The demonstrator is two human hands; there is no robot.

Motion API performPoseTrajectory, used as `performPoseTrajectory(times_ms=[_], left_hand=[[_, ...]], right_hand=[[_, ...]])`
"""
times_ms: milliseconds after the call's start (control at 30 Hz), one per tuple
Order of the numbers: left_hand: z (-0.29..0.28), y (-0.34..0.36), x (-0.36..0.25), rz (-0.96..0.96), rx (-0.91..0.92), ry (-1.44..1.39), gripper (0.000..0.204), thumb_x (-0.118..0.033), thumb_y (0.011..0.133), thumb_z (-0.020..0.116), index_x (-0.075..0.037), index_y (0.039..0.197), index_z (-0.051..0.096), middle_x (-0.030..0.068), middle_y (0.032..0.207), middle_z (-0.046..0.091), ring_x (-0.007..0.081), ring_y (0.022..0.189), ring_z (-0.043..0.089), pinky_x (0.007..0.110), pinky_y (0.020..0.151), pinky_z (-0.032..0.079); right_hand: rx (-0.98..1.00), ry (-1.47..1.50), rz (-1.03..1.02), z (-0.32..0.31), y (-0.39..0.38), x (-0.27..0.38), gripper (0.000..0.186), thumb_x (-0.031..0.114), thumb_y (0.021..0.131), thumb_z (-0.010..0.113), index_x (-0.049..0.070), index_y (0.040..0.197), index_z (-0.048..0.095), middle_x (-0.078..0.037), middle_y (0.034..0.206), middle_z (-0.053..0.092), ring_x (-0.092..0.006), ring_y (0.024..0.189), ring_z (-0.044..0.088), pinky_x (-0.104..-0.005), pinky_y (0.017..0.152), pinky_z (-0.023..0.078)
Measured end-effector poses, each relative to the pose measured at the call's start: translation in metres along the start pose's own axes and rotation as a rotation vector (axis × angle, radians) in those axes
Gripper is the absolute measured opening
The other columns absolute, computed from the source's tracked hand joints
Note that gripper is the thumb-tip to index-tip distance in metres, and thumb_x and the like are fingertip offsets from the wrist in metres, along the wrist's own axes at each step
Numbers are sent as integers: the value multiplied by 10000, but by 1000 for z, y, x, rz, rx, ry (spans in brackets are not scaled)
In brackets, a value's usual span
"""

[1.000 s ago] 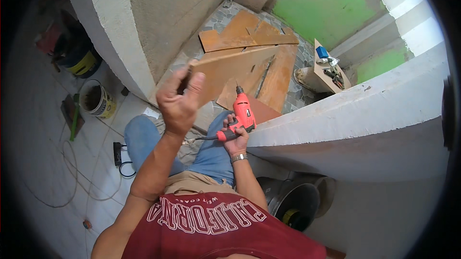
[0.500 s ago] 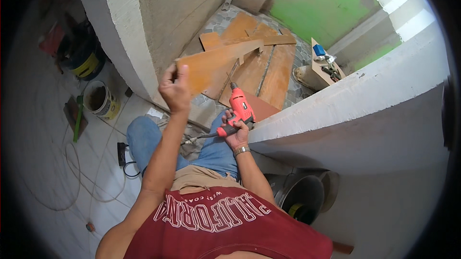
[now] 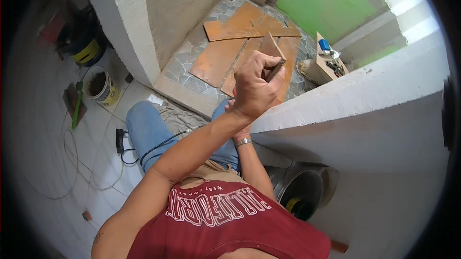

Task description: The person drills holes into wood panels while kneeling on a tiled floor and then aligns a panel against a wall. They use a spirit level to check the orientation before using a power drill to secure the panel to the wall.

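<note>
Grey floor (image 3: 181,72) carries brown boards (image 3: 218,61); above them a held board (image 3: 271,46), nearly edge-on, runs lengthwise away from the left hand (image 3: 259,83) gripping its near end. The right hand (image 3: 242,133), nearer the body, is mostly hidden, its grip unclear.

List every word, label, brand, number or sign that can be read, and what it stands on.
Red shirt: large white lettering and a smaller white line, legible but not copied here.
White bucket: print too small to read.
Dark bucket: any print on its yellow band is too blurred.
</note>
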State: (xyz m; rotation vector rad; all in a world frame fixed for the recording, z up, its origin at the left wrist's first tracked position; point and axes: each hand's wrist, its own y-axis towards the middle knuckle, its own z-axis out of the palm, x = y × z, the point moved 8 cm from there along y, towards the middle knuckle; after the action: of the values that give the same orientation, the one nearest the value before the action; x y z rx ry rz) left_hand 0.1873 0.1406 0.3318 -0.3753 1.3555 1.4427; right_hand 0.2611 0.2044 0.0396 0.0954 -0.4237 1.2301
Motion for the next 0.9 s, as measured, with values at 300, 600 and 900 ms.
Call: performPoseTrajectory(times_ms=[300, 600, 900], left_hand=[[-19, 5, 5, 30, -44, 8, 147, -20, 857, 716, -31, 987, 647, 43, 932, 623, 97, 786, 631, 249, 669, 521], [-313, -76, 230, -773, -582, -141, 285, -129, 935, 596, 7, 1184, 603, 135, 1077, 663, 249, 923, 672, 409, 790, 572], [-409, -218, 351, -1105, -767, 88, 382, 64, 781, 612, -22, 1152, 586, 133, 1007, 657, 281, 927, 663, 450, 803, 580]], right_hand=[[-24, 130, 26, 6, 3, -3, 480, 294, 942, 597, 82, 1365, 516, -135, 1290, 620, -303, 1180, 586, -490, 1035, 461], [-99, 20, -29, -36, -8, 5, 642, 35, 688, 592, 38, 1324, 502, -107, 1211, 637, -289, 1128, 589, -419, 873, 501], [-124, -17, 57, -20, -12, -18, 644, 57, 685, 607, 44, 1324, 522, -104, 1195, 641, -272, 1097, 597, -402, 844, 495]])
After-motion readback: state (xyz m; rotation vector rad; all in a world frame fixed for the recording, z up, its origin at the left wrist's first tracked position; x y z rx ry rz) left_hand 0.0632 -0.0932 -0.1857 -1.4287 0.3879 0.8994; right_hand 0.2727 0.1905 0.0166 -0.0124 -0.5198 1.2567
